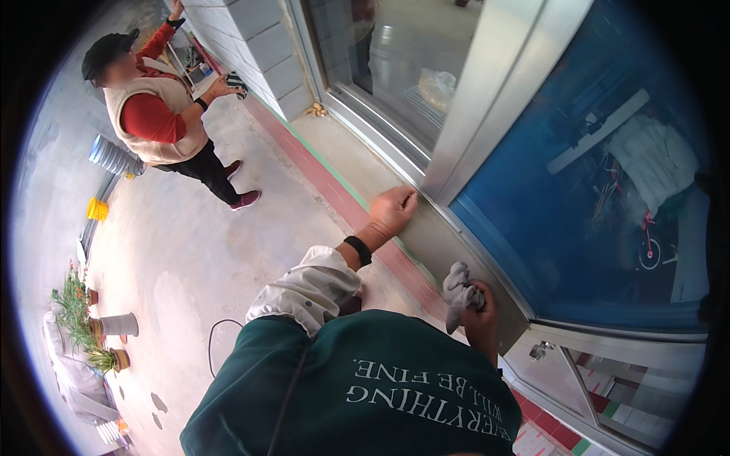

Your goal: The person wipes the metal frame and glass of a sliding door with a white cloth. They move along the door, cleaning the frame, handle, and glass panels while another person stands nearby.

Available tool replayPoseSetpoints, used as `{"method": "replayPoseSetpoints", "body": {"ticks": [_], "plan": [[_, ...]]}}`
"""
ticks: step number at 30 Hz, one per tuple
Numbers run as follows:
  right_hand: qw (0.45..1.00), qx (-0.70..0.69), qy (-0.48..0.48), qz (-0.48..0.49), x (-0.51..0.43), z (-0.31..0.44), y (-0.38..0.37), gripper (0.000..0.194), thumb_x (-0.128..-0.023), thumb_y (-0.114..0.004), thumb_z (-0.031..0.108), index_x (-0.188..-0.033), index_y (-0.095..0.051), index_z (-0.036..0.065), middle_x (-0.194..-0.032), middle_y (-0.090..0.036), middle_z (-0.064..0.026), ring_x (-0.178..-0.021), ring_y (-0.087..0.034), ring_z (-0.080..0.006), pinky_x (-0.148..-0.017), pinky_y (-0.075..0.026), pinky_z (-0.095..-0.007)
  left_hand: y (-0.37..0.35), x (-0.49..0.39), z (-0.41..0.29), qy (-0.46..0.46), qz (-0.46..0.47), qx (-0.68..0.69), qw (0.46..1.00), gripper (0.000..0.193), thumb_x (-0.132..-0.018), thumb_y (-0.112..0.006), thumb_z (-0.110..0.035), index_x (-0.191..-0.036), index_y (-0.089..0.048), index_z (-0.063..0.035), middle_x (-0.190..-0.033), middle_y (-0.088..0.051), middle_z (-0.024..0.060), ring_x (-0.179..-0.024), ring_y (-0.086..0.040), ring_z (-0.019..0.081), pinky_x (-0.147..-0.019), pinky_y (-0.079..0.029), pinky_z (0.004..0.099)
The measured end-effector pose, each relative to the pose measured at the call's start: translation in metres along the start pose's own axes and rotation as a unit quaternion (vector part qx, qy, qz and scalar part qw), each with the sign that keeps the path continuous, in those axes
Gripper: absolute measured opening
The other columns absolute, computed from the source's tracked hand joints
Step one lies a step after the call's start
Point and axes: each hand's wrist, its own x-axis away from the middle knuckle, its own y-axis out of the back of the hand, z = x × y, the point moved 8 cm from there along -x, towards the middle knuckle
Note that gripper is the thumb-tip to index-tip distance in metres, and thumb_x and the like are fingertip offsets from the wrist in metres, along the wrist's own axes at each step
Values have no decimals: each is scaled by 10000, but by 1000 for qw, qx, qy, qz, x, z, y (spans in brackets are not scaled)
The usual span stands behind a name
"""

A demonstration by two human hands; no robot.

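Observation:
My left hand [392, 212] is curled into a loose fist over the concrete window sill [425, 233], close to the lower edge of the aluminium window frame [376, 128]. Nothing shows between its fingers. A bunched grey cloth [461, 292] is gripped in my right hand [483, 316], which is nearer my body, also by the sill. Beyond the hands stand a clear window pane [399, 62] and a blue-tinted glass pane [530, 228], the latter with reflections on it.
A person [159, 114] in a cap and light vest stands at the far left by the white wall, holding a striped cloth [235, 85]. Potted plants [74, 302], a yellow bucket [97, 209] and stacked buckets [111, 155] line the yard. A door handle [540, 350] is at lower right.

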Motion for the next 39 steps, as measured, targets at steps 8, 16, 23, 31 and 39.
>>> {"method": "replayPoseSetpoints", "body": {"ticks": [8, 16, 23, 31, 39], "plan": [[945, -307, -99, -53, -50, -4, -43, 419, -997, -529, 140, -1389, -553, -5, -1296, -638, -132, -1188, -619, -237, -1046, -475, -378, -2, 2, 5, -40, 18, 101, 994, 151, -924, -671, -219, -965, -719, -82, -879, -718, 142, -803, -696, 342, -708, -555, 417], [963, -246, -109, -24, -100, -9, -134, 356, -1018, -545, 82, -1362, -590, 2, -1239, -670, -90, -1110, -636, -170, -977, -501, -317, -7, 17, 38, 178, 400, 528, 728, 500, -1050, -534, -510, -1312, -627, -95, -1182, -686, 70, -1014, -666, 197, -867, -559, 368], [999, 8, -38, 28, -114, 8, -194, 332, -1030, -563, 102, -1344, -604, 4, -1143, -674, -63, -998, -632, -119, -867, -513, -287, 24, 37, 88, 329, 435, 522, 656, 506, -1009, -670, -287, -1436, -528, -56, -1272, -672, 107, -1100, -691, 241, -940, -581, 394], [987, 56, 62, -139, -117, 9, -140, 214, -1026, -581, 110, -1206, -650, 18, -1069, -705, -97, -873, -689, -192, -774, -541, -314, 161, -143, 83, 176, 184, 624, 739, 310, -953, -712, -120, -1242, -657, -22, -1064, -743, 70, -890, -722, 154, -809, -596, 324], [918, 307, 178, -179, -100, 5, -119, 84, -899, -618, 9, -960, -675, 11, -931, -686, -171, -880, -670, -356, -807, -530, -420, 384, -344, -98, -242, -325, 204, 891, 334, -881, -783, -241, -1096, -712, 4, -975, -710, 120, -892, -684, 251, -806, -532, 358]]}}
